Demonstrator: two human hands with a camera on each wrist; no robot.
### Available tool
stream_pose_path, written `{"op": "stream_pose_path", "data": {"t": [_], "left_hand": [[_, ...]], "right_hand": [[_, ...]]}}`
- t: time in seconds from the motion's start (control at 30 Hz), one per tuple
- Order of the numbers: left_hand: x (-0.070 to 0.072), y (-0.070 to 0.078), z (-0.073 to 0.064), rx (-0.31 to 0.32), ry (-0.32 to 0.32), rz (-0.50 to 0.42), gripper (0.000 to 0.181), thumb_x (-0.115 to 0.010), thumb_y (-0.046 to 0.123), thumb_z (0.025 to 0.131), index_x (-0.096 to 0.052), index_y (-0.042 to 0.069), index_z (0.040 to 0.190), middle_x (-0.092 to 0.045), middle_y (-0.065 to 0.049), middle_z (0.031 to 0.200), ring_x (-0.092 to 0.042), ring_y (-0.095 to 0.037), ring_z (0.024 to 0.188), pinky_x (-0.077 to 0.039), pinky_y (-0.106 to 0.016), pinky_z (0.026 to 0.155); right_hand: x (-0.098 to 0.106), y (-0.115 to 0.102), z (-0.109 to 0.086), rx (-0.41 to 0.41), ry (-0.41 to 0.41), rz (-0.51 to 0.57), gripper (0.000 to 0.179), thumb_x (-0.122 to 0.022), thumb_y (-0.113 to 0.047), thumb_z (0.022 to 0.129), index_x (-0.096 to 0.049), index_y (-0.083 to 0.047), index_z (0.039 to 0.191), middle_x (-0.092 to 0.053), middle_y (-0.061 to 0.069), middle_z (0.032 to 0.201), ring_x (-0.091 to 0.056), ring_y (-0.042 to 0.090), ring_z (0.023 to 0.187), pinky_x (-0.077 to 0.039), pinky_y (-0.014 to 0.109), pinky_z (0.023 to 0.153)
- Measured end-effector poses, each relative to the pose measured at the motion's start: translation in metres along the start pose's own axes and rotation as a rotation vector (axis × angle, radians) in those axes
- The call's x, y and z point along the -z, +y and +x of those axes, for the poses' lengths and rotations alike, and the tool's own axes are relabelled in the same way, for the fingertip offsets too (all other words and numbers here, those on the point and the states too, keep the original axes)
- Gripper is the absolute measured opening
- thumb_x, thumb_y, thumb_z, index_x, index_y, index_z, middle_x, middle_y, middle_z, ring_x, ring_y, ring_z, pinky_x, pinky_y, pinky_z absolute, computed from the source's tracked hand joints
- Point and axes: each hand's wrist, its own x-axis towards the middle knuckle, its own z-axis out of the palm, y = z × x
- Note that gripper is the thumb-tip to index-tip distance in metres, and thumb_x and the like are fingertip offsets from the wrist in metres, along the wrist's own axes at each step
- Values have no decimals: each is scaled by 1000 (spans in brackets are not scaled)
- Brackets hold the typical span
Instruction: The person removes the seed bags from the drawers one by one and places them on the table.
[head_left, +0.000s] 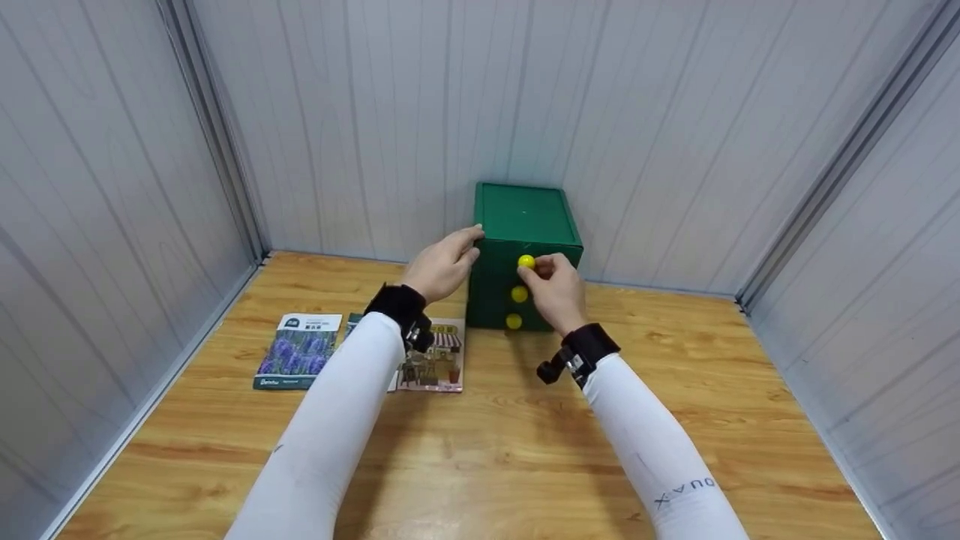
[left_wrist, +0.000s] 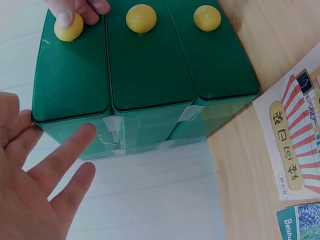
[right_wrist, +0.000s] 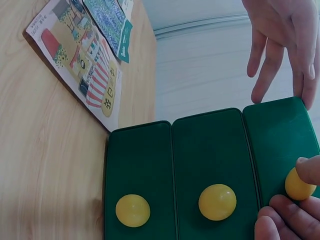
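A green box of three stacked drawers (head_left: 525, 214) stands against the back wall, each drawer front bearing a round yellow knob. My right hand (head_left: 559, 291) pinches the top knob (head_left: 526, 261) between thumb and fingers. Below it are the middle knob (head_left: 520, 294) and the bottom knob (head_left: 514, 321), both untouched. At the box's upper left edge, my left hand (head_left: 444, 264) rests its fingertips, with the fingers extended. In the left wrist view, clear tape (left_wrist: 116, 131) runs along the side of the box, and the drawer fronts look closed.
Left of the box lies a packet with a striped awning picture (head_left: 444, 358). Further left is a purple flower packet (head_left: 298, 352); another packet (head_left: 352, 322) is mostly hidden by my left forearm. Pale panel walls (head_left: 375, 112) enclose the wooden table (head_left: 495, 465).
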Motion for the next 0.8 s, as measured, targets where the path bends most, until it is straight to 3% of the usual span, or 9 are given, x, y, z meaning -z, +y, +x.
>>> {"op": "stream_pose_path", "data": {"t": [0.53,0.8], "left_hand": [[1,2,-2,9,-1,-16,50,-43,27,122,-44,15,171,-35,0,180,-37,-23,164,-31,-44,134],[0,3,-2,9,-4,-11,51,-44,27,122,-43,16,172,-34,1,181,-37,-23,164,-30,-44,134]], "right_hand": [[-6,12,2,31,9,10,36,-80,-28,106,-66,-5,131,-72,13,122,-70,28,109,-64,42,93],[-12,30,-5,-22,17,-63,33,-77,-29,107,-68,-5,128,-73,14,122,-69,30,108,-62,45,92]]}}
